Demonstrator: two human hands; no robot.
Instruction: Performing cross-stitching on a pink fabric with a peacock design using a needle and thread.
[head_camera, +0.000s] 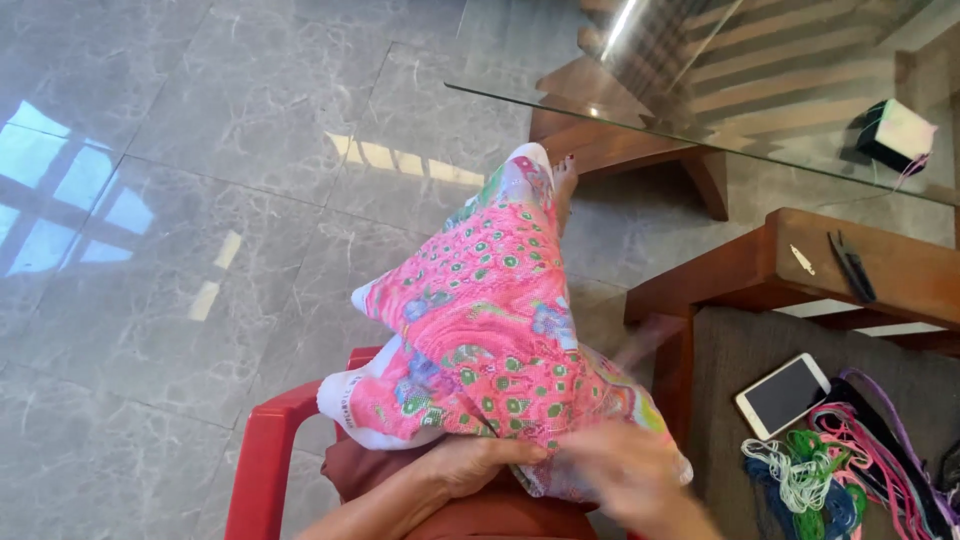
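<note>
Head view looks down at a shiny grey stone floor (200, 200) with big tiles, and window light shines on it in pale blue patches. A red plastic chair (262, 455) shows at the bottom. A glass table top (780, 90) with brown wooden legs stands at the top right, and a small box (897, 133) sits on the glass. Beside the person, on the right, is a wooden-framed seat with a grey cushion (740, 360). A phone (783, 394) lies on the cushion, just beside a heap of coloured threads (850, 470). A dark pair of scissors (851, 266) lies on the wooden arm.

A bright pink cloth (480, 320) with green dots and blue patches is draped over the person's lap and raised leg, down to the foot.

The left hand (470, 462) lies under the bottom edge of the cloth, fingers curled and pinching it. The right hand (630, 470) is blurry; it touches the same edge, but I cannot tell if its fingers are closed.
</note>
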